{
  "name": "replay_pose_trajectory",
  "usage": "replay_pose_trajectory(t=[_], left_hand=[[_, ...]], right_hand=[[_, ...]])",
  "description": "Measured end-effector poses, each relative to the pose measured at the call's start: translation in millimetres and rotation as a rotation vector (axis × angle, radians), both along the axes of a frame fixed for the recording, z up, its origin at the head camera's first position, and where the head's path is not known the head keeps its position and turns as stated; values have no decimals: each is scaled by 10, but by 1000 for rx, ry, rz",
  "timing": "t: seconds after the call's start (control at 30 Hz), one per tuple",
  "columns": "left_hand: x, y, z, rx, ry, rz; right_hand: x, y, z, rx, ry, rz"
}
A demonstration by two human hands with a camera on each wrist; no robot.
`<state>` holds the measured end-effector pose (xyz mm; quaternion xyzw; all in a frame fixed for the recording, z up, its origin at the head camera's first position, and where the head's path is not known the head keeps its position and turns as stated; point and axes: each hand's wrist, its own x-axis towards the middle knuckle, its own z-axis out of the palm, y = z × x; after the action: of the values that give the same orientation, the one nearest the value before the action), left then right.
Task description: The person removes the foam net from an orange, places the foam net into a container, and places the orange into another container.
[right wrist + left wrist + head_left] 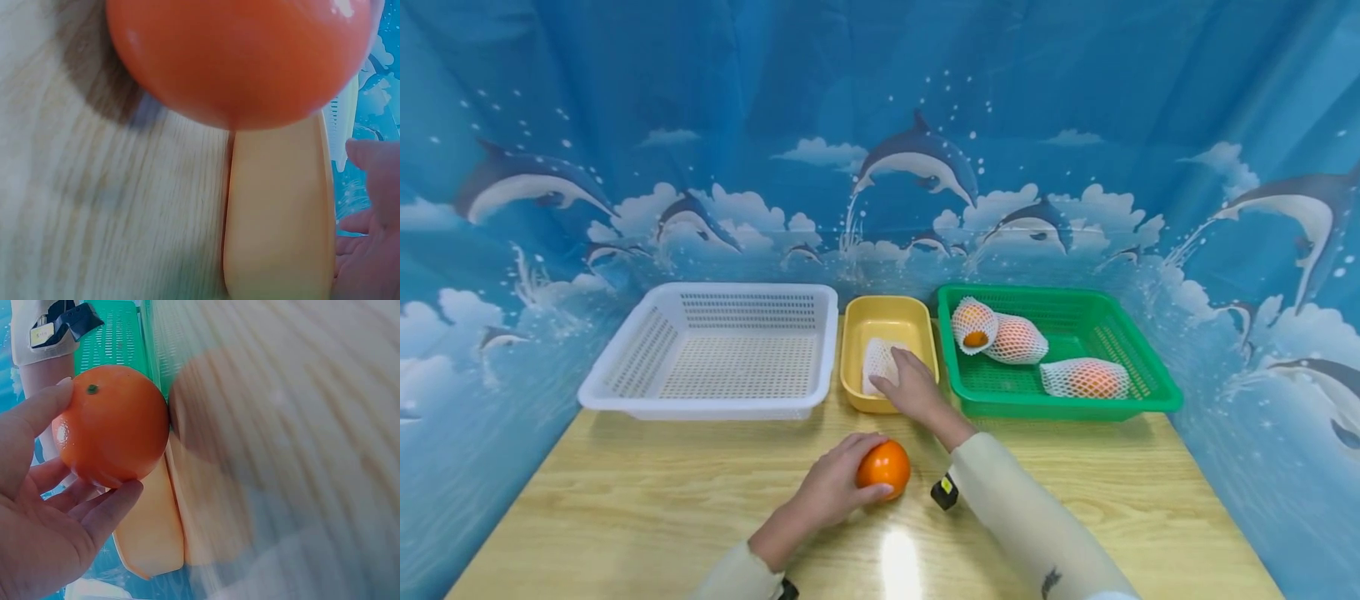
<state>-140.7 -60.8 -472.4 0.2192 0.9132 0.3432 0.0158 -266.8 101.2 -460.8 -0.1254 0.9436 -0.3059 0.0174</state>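
My left hand (838, 479) holds a shiny orange (883, 469) on the table, fingers and thumb curled round its side. The left wrist view shows the orange's (115, 425) green stem spot near the thumb. My right hand (916, 387) reaches into the small yellow tray (852, 392), over white foam netting (877, 360). In the right wrist view, the right hand's (375, 219) thumb and fingers are spread apart above the tray's rim, and the other fingertips are hidden behind its wall. The orange (240, 56) fills the top of that view.
A white slotted basket (707, 408) stands left of the yellow tray. To the right is a green basket (1067, 408) with three netted fruits (1017, 340) in it. A blue dolphin curtain (880, 100) hangs behind and at both sides of the wooden table (647, 500).
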Motion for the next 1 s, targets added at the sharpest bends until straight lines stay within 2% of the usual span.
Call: replay_pose_trajectory(t=[0.17,0.37,0.73,1.0], left_hand=[[1,-14,-3,3,2,0],[3,-50,6,42,-34,-37],[2,-100,-39,83,-1,-85],[-16,-118,-83,110,23,-119]], right_hand=[[32,-15,19,-43,37,47],[77,-97,96,-95,60,123],[94,-296,272,-48,85,260],[23,-394,248,-13,103,306]])
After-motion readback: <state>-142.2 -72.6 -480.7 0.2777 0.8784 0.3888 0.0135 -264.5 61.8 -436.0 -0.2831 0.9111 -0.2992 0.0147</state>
